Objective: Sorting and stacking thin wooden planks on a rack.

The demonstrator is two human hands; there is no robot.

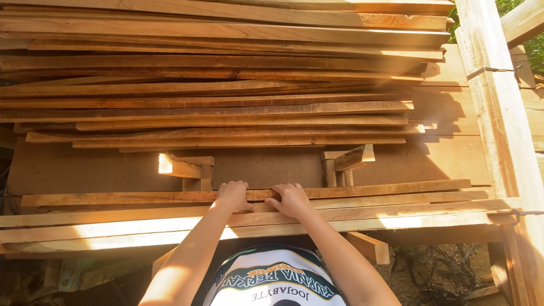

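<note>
Both hands rest side by side in the lower middle of the frame on a long thin plank (368,190) that runs left to right across the picture, its long axis crosswise to the forearms reaching up from the bottom edge. The left hand (233,196) lies knuckles up, fingers (232,186) curled over the plank's far edge and close together; the right hand (291,199) sits just beside it, fingers (286,187) likewise hooked over the same edge, thumb tucked toward the near side. Neither hand is nearer: both touch the plank, near the middle of its length. Beneath it lie more planks (170,224) in a low stack, all on the same left-to-right line. Beyond the fingers, two short wooden blocks (187,170) stand on a dark board, and behind them a tall pile of boards (226,85) fills the upper frame. An upright post (498,113) stands at the right.
</note>
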